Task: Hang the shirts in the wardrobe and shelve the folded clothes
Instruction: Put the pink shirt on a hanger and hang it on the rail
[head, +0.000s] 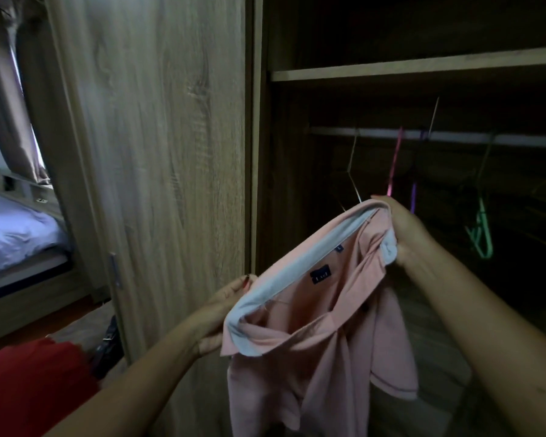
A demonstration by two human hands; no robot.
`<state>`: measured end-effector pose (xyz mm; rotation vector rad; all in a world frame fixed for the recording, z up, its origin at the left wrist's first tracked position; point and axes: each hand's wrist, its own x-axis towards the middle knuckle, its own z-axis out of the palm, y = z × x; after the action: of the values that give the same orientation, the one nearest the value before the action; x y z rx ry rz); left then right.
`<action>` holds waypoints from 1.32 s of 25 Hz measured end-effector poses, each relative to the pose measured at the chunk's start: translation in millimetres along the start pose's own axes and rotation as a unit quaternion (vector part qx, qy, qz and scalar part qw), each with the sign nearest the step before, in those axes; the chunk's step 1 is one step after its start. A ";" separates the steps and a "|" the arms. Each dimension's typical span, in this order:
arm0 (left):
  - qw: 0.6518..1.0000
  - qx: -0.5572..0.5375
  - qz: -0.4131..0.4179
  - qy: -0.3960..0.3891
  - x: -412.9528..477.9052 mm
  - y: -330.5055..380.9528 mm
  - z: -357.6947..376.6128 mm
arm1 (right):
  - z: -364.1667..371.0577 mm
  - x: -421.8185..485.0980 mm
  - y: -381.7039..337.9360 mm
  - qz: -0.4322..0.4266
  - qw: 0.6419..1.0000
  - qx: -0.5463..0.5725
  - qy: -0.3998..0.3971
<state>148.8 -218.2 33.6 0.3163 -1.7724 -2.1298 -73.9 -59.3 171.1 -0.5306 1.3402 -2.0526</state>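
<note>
A pink polo shirt point(322, 335) with a pale grey collar hangs between my hands in front of the open wardrobe. My left hand point(224, 313) grips the collar's left end. My right hand point(404, 231) grips its right end, higher up. The collar is spread open and a dark label shows inside. Behind the shirt a rail point(454, 137) runs across the dark wardrobe interior. Several empty hangers hang from the rail, among them a pink one point(395, 159) and a green one point(481, 234).
A wooden shelf point(416, 69) spans the wardrobe above the rail. The wood-grain wardrobe door point(158, 152) stands at the left. A bed point(16, 234) and a curtain point(16, 121) lie beyond it. A red garment point(29, 383) and a dark bag point(108, 345) are at the lower left.
</note>
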 end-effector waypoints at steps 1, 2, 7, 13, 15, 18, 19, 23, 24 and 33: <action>1.000 -0.024 -0.012 -0.006 -1.1 -1.3 5.4 | -0.7 0.9 -0.6 0.004 1.000 -0.007 0.006; 0.999 0.031 -0.023 0.015 -3.6 -4.3 9.8 | 1.5 -0.7 -1.7 0.004 1.000 -0.010 0.001; 0.950 0.297 0.031 0.090 10.2 -28.5 15.4 | 12.6 -4.6 2.0 -0.010 1.000 -0.012 0.007; 0.879 0.410 0.232 0.067 5.6 -10.9 50.0 | 16.6 -6.7 3.4 -0.021 1.000 -0.012 0.006; 0.840 0.485 0.239 0.042 1.5 -15.5 54.1 | 12.3 -8.3 3.7 -0.016 1.000 -0.006 0.001; 0.790 0.532 0.284 0.110 -1.4 -17.0 22.7 | 0.2 -12.7 9.5 -0.003 0.997 -0.076 -0.010; 0.789 0.527 0.282 0.141 -2.2 -8.9 13.5 | -5.0 -11.9 13.2 -0.011 0.991 -0.134 -0.009; 0.741 0.596 0.286 0.115 10.0 43.5 11.3 | -5.3 3.3 32.1 -0.125 0.926 -0.354 -0.028; 0.730 0.608 0.291 0.116 13.0 54.2 14.6 | -1.1 13.1 35.6 -0.179 0.889 -0.421 -0.027; 0.668 0.719 0.183 0.055 24.6 98.1 17.5 | 20.5 127.8 18.1 -0.174 0.746 -0.612 0.198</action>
<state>131.8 -227.6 134.4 0.3541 -2.6970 -0.0405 -148.6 -166.2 162.4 -0.9418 3.0157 -1.2440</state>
